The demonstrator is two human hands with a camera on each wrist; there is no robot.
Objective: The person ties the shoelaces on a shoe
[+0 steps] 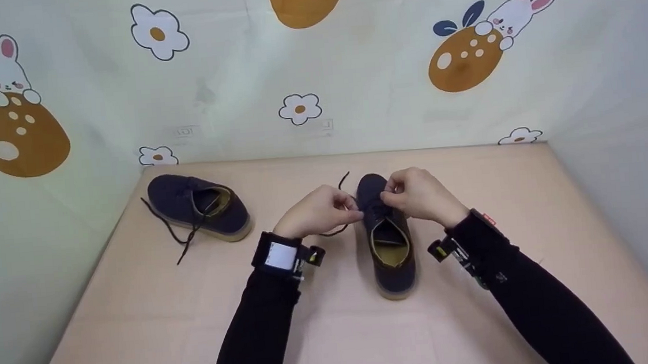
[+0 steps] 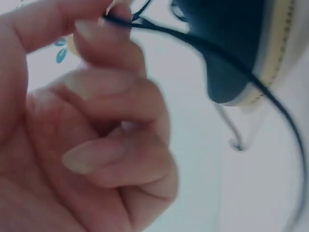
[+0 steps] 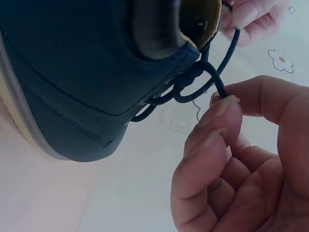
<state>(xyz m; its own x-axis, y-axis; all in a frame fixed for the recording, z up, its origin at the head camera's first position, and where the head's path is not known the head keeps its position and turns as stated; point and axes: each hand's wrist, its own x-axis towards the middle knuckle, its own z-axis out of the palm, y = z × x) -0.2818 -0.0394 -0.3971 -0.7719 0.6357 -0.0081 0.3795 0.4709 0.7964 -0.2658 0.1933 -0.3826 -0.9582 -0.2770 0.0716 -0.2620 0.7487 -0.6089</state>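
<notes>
A dark navy lace-up shoe [image 1: 397, 283] stands on the table with its toe pointing away and its tan lining showing. At its left side my left hand [image 1: 326, 209] pinches a dark shoelace [image 2: 217, 50] between thumb and forefinger; the lace's loose length curves down past the shoe. My right hand [image 1: 420, 194] is at the shoe's right side, pinching another part of the lace [image 3: 219, 84] at the fingertips. Between the hands, a loop or knot of lace [image 3: 190, 79] sits over the eyelets.
The other navy shoe [image 1: 198, 206] lies at the back left, toe toward the far left, its loose lace [image 1: 181, 239] trailing on the table [image 1: 366, 346]. A patterned curtain [image 1: 235, 79] encloses the table's back and sides.
</notes>
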